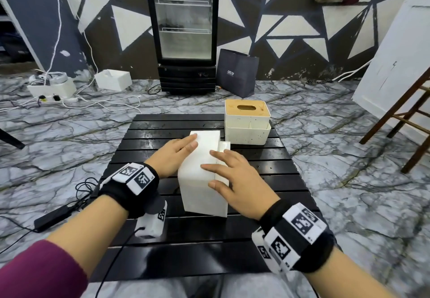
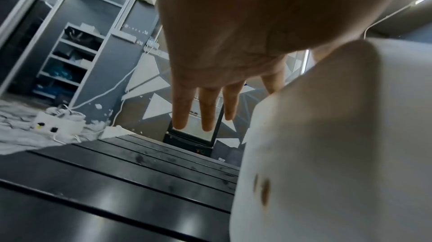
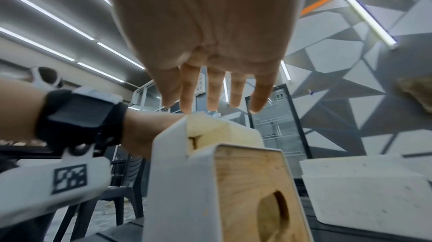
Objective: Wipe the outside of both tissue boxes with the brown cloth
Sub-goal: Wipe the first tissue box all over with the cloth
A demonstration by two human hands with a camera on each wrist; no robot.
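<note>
White tissue box (image 1: 201,174) lies on its side mid-table, wooden lid facing right; second speckled cream tissue box (image 1: 247,121) stands upright behind, slotted wooden lid up.

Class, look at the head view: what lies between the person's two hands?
The near tissue box, tipped on its side; the left hand and right hand flank it, as the head view shows.

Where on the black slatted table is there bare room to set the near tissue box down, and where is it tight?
Bare slats lie left of the near tissue box, from the left hand to the far left corner of the table, and along the near edge between the wrists. The far right corner is crowded: the wood-lidded tissue box stands close by, under the right hand.
</note>
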